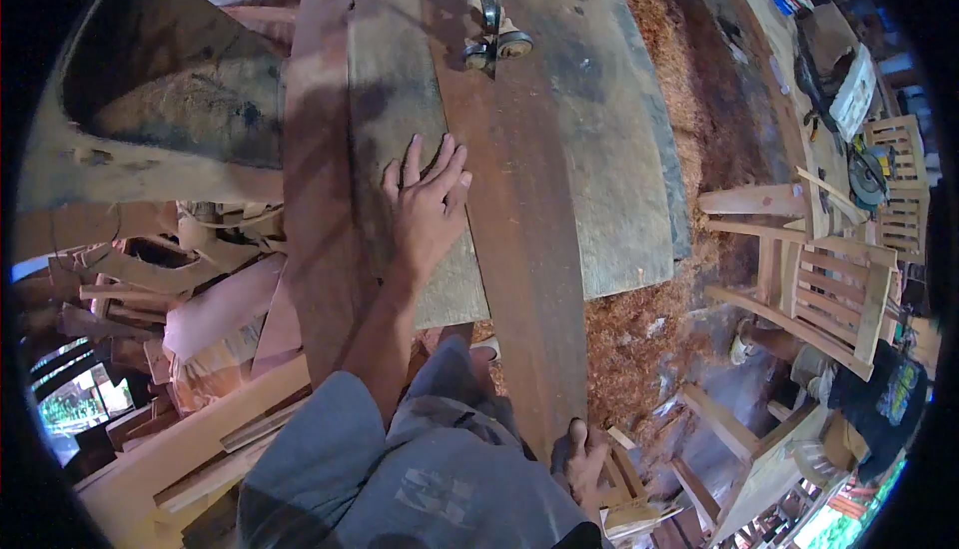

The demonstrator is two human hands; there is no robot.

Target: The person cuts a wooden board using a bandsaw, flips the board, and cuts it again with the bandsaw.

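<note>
My left hand (pixel 430 194) lies palm down with its fingers spread, its fingertips at the left edge of a long reddish-brown plank (pixel 524 209). The plank runs lengthwise over a worn wooden worktop (pixel 619 169). Close to my body, my right hand (pixel 584 459) is closed on the near right edge of the plank, thumb on top; its other fingers are partly hidden. A metal fitting with round parts (pixel 496 46) sits at the plank's far end. A second reddish board (pixel 318 149) lies to the left, beneath my left forearm.
Wood shavings (pixel 634 349) cover the floor. Wooden chair frames (pixel 829 294) stand at the right, near a person in dark clothing (pixel 884 399). A circular saw (pixel 867 174) is at the far right. Cut wood pieces (pixel 225 309) are piled at the left.
</note>
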